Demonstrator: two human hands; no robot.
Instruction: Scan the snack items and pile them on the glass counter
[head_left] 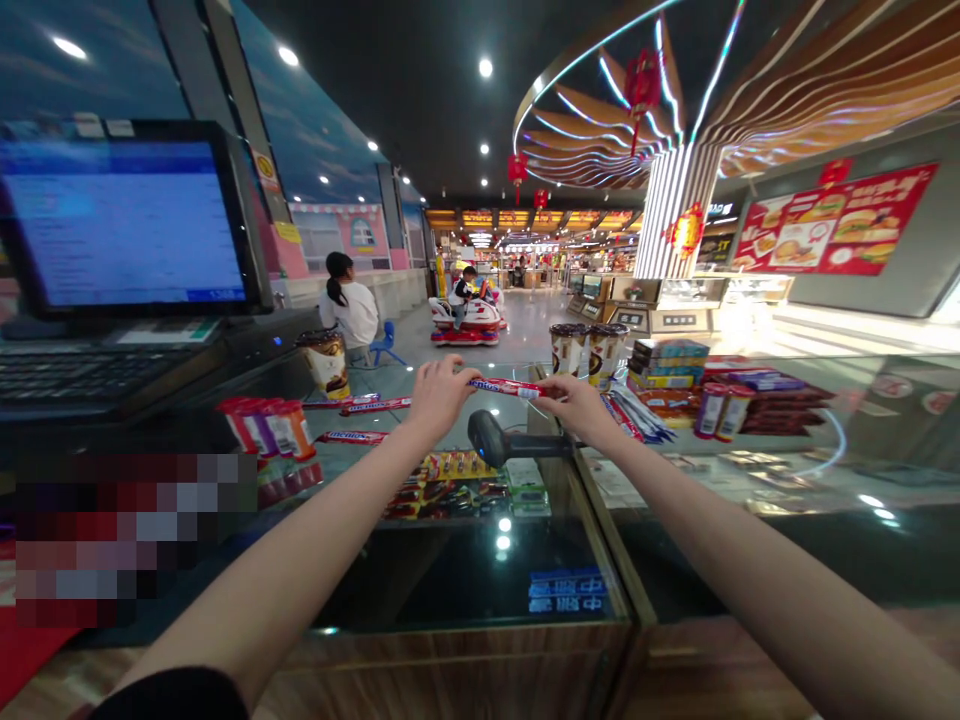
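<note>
Between both hands, a red Mentos candy roll (506, 387) is held up level above the glass counter. My left hand (441, 395) pinches its left end, and my right hand (576, 405) pinches the right end. Below the roll lies a black barcode scanner (489, 438) with its handle pointing right. To the left of my left hand, another Mentos roll (356, 437) and a few similar red rolls (379, 404) rest on the glass. Beyond my right hand, a pile of slim packets (637, 415) lies partly hidden behind the wrist.
A monitor (135, 220) and keyboard (60, 375) stand at left. Candy tubes (270, 428) and a brown cup (326, 362) are near them. Two cups (589, 352), stacked boxes (666, 365) and upright tubes (721, 412) stand right. Beyond the counter sits a person (352, 305).
</note>
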